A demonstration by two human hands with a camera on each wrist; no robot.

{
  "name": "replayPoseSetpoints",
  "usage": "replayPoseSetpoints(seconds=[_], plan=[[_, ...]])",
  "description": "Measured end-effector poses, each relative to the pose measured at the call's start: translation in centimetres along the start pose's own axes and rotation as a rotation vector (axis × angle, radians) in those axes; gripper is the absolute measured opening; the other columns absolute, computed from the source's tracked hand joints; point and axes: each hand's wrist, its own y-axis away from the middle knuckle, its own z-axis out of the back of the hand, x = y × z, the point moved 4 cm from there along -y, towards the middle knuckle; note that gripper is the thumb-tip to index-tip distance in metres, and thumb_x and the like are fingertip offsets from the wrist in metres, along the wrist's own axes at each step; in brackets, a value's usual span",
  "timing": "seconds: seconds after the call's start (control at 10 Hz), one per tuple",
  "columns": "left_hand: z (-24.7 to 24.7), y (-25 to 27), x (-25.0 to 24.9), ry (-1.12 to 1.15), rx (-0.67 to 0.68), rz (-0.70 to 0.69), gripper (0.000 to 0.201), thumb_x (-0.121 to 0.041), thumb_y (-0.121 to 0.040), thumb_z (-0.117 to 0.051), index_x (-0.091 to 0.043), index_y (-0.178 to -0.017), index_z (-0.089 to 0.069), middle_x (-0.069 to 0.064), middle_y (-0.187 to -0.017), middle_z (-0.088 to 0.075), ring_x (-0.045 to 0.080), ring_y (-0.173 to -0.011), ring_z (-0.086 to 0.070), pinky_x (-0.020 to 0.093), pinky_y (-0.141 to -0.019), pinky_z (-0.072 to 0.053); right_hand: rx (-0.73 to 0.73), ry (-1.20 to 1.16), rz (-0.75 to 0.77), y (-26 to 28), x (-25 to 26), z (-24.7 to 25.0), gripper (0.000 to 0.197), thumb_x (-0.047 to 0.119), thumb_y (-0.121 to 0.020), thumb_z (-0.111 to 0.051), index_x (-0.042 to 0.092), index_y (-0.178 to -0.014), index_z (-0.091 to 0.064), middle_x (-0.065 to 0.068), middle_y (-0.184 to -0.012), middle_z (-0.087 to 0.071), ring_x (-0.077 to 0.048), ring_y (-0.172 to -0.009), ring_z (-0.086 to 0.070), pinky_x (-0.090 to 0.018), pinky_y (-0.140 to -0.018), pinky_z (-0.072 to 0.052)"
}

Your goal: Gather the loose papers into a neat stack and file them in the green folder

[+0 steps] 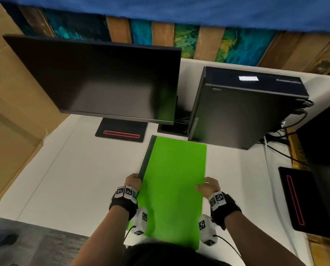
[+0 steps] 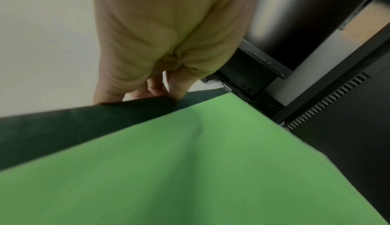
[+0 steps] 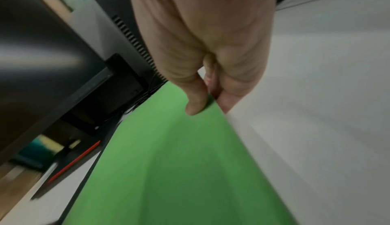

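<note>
The left hand (image 1: pixel 133 181) curls its fingers round the dark spine edge of the green folder (image 1: pixel 174 181), grasping it. The folder, closed, runs lengthwise away from the person over the white desk (image 1: pixel 79 169), its far end near the computer tower (image 1: pixel 244 110). The right hand (image 1: pixel 208 187) pinches the opposite open edge, thumb on top. Both grips sit at the near half, equally close; no loose papers show.
</note>
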Motion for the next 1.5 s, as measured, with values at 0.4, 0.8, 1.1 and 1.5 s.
replayPoseSetpoints(seconds=[0.4, 0.8, 1.1, 1.5], plan=[[-0.5, -0.3, 0.8, -0.102, 0.067, -0.014, 0.038, 0.006, -0.086, -0.043, 0.007, -0.121, -0.060, 0.025, -0.120, -0.064, 0.035, -0.108, -0.061, 0.026, -0.083, -0.045, 0.135, -0.011, -0.105, -3.0, -3.9, -1.0, 0.066, 0.026, -0.055, -0.084, 0.002, -0.112, -0.059, -0.015, -0.118, -0.064, -0.035, -0.103, -0.064, -0.047, -0.085, -0.056], [6.6, -3.6, 0.9, 0.056, -0.004, -0.009, 0.037, 0.007, -0.086, -0.051, 0.007, -0.122, -0.059, 0.025, -0.122, -0.062, 0.034, -0.104, -0.061, 0.034, -0.092, -0.049, 0.123, 0.093, -0.042, 0.0, 4.0, -6.0, 0.067, 0.033, -0.083, -0.066, 0.002, -0.138, -0.044, -0.015, -0.136, -0.054, -0.032, -0.116, -0.058, -0.039, -0.095, -0.051], [8.6, -6.3, -0.7, -0.155, 0.112, -0.099, 0.031, 0.001, -0.088, -0.051, 0.005, -0.116, -0.063, 0.018, -0.112, -0.068, 0.019, -0.087, -0.053, 0.021, -0.077, -0.039, -0.132, 0.059, -0.125, 1.7, 5.7, -7.3, 0.010, 0.017, -0.083, -0.066, 0.012, -0.091, -0.065, -0.015, -0.112, -0.066, -0.033, -0.104, -0.061, -0.033, -0.085, -0.050], [14.4, -3.0, 4.9, -0.345, 0.407, 0.164, 0.028, -0.034, -0.087, -0.058, -0.014, -0.068, -0.063, 0.002, -0.065, -0.062, 0.017, -0.056, -0.053, 0.021, -0.057, -0.044, -0.358, -0.095, 0.229, 4.5, 7.6, -2.0, 0.016, 0.007, -0.081, -0.065, 0.021, -0.074, -0.061, -0.014, -0.087, -0.074, -0.033, -0.084, -0.070, -0.034, -0.076, -0.052]])
